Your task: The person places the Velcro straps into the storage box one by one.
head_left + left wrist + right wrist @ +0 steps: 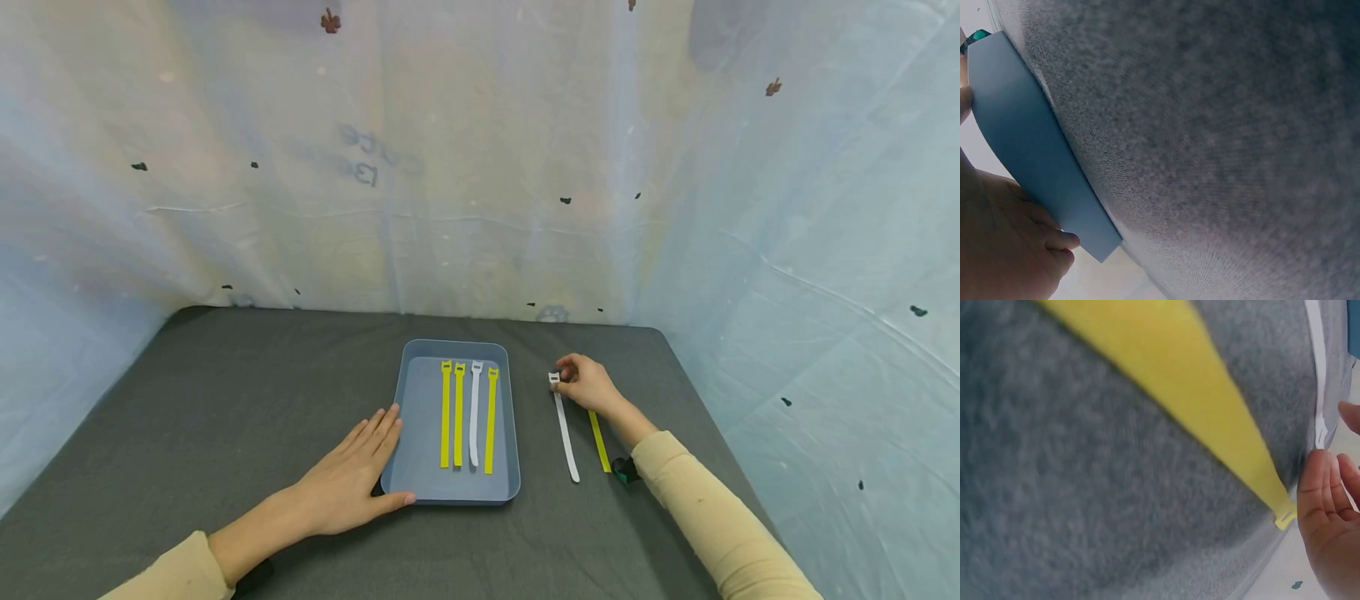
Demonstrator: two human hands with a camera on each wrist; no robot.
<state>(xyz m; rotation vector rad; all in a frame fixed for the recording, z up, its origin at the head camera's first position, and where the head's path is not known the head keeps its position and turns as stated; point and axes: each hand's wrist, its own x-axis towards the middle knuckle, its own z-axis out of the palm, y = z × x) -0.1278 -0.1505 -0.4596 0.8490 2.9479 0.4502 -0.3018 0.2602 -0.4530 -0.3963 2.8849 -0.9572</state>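
The left hand (pixel 348 483) lies flat with its fingers straight and its thumb spread wide, resting against the tray (pixel 420 454); the fingertips touch the left rim and the thumb reaches the near left corner, and nothing is gripped between them. In the left wrist view the fingers bend slightly at the tray's outer wall, which stands on the grey cloth (pixel 262 400). In the tray lie four straps side by side, apart from each other, their slotted heads toward the far end: from the left, two yellow straps (pixel 446 425), a white strap (pixel 474 421) and one more yellow strap (pixel 491 425). The right hand (pixel 592 390) is at the head of a second white strap (pixel 567 442) on the cloth, to the right of the tray and well apart from it. Its fingers are bent and partly closed, with the thumb and fingertips about the head; in the right wrist view a gap shows between thumb and fingers, and whether they pinch the strap cannot be told. A loose yellow strap (pixel 599 442) lies to the right of this white one, its upper part under the right hand in the head view; the right wrist view shows its head just beside the fingers. A dark wristband (pixel 624 471) shows by the right sleeve (pixel 708 517). Behind the table hangs a pale sheet (pixel 480 150) with small dark marks.
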